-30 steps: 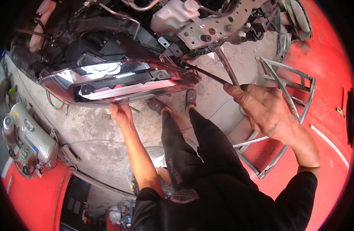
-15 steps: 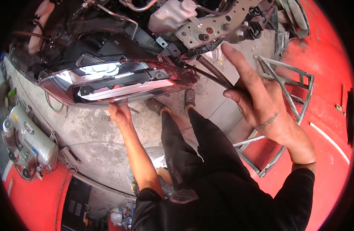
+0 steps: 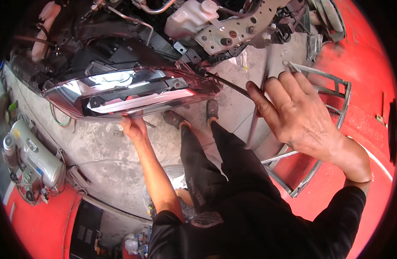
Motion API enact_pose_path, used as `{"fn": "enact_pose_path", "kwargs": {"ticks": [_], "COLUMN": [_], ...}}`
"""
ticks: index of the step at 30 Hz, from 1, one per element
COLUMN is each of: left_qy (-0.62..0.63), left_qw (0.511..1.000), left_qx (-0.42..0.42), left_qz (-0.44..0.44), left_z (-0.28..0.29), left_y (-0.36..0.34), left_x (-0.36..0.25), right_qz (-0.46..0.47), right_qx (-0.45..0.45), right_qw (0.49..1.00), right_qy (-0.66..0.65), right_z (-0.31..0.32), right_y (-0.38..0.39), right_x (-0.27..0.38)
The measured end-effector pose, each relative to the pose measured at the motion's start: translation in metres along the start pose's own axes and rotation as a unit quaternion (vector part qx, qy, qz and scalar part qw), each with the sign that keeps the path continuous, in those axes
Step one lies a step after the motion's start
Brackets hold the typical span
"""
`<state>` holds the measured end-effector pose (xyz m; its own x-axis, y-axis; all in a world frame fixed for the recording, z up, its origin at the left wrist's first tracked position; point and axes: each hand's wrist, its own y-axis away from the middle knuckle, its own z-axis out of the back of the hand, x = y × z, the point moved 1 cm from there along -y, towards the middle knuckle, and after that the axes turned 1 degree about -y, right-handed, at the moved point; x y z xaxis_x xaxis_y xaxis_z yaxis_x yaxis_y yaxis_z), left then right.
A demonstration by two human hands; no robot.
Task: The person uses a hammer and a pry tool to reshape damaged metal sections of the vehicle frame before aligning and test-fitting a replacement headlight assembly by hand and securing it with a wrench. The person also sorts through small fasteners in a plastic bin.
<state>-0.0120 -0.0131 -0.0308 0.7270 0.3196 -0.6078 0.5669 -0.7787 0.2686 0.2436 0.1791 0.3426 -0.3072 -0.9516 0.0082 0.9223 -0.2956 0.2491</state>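
My left hand (image 3: 133,129) is closed on the lower edge of a car headlamp (image 3: 142,93), which has clear, chrome and dark sections and reddish reflections. My right hand (image 3: 289,108) is curled around a long dark metal tool (image 3: 228,83) whose thin shaft reaches the headlamp's right end. A crossing bar (image 3: 254,127) of the tool shows blurred under my fingers. Above the lamp are a white plastic reservoir (image 3: 187,19), a perforated metal frame member (image 3: 213,41) and a dark bracket (image 3: 190,55).
A silver air compressor (image 3: 39,159) lies at the left on the concrete floor (image 3: 99,146). A grey metal frame (image 3: 345,95) stands at the right against red surfaces (image 3: 367,73). My feet (image 3: 177,118) and legs are below, and assorted items (image 3: 136,241) sit near the bottom.
My right hand lifted and loosened its fingers around half a second ago; now it is curled again, turned and shifted right, with the crossing bar swung and blurred. My left hand stays put.
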Motion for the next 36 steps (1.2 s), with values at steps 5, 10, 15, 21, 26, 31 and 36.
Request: {"fn": "enact_pose_path", "kwargs": {"ticks": [5, 10, 15, 21, 26, 31, 36], "left_qy": [-0.019, -0.021, -0.028, -0.030, -0.032, -0.044, -0.030], "left_qw": [1.000, 1.000, 0.999, 0.999, 0.999, 0.999, 0.999], "left_qx": [-0.008, -0.006, 0.009, 0.015, 0.020, 0.019, 0.015], "left_qz": [-0.005, 0.000, -0.028, -0.039, -0.026, -0.010, -0.029], "left_z": [-0.001, 0.007, 0.027, 0.021, 0.006, 0.007, 0.026], "left_y": [0.003, 0.001, 0.001, -0.001, -0.001, 0.000, 0.000], "left_x": [-0.002, 0.002, 0.004, 0.005, 0.003, 0.002, 0.005], "right_qz": [-0.064, -0.154, -0.018, 0.017, -0.147, -0.091, 0.004], "right_qx": [-0.008, -0.145, -0.038, -0.001, -0.115, -0.026, -0.059], "right_qw": [0.995, 0.931, 0.972, 1.000, 0.952, 0.975, 0.992], "right_qy": [-0.082, -0.298, -0.233, 0.019, -0.241, -0.200, -0.108], "right_z": [-0.012, -0.033, -0.017, -0.010, -0.025, -0.022, -0.016], "right_y": [-0.002, 0.002, 0.008, 0.008, 0.004, 0.010, 0.003], "right_x": [0.001, 0.007, -0.006, -0.008, 0.006, -0.001, -0.006]}}
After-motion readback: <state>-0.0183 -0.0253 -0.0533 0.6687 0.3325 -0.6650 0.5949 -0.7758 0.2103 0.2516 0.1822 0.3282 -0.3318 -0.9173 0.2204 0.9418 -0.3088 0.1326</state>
